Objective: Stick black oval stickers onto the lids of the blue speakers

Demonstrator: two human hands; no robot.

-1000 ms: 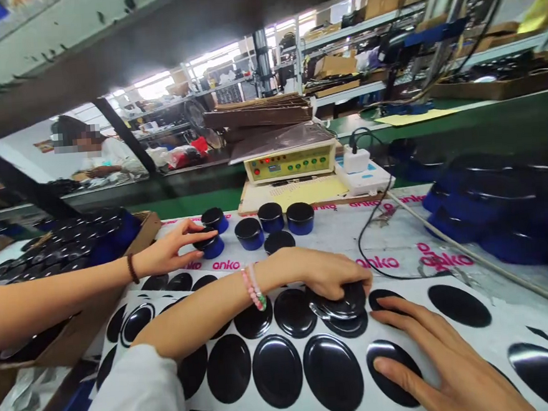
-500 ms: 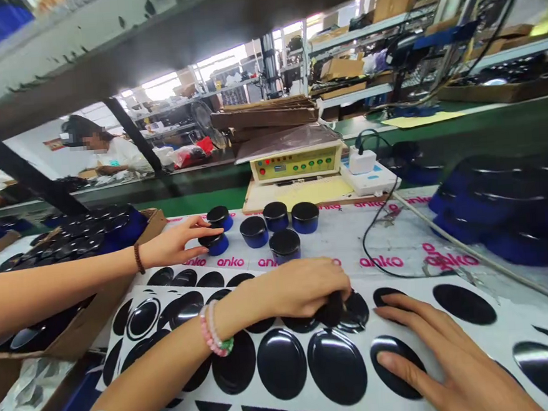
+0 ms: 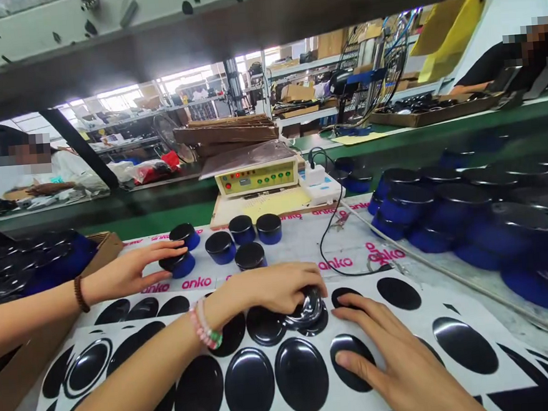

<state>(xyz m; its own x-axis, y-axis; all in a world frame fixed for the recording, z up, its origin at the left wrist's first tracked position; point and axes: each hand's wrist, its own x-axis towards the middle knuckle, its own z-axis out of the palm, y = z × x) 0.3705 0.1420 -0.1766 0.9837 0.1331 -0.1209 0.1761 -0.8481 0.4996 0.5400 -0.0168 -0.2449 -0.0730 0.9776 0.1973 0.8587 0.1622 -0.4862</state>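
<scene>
Glossy black sticker disc (image 3: 304, 310) is half-lifted off the white backing sheet (image 3: 404, 321), pinched in the left hand (image 3: 273, 287). Flat beside it, the right hand (image 3: 382, 354) presses the sheet with spread fingers, grasping nothing. Behind, five blue jars (image 3: 249, 255) with black lids stand; a co-worker's hand (image 3: 128, 273) touches one. One yellow control box (image 3: 257, 176) sits beyond.

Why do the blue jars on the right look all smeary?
Head view: the jars on the right sit at the frame edge, blurred and stretched; the jars in the middle look sharp. The black discs show glare, also the one under the left hand. The windows behind are washed out.
</scene>
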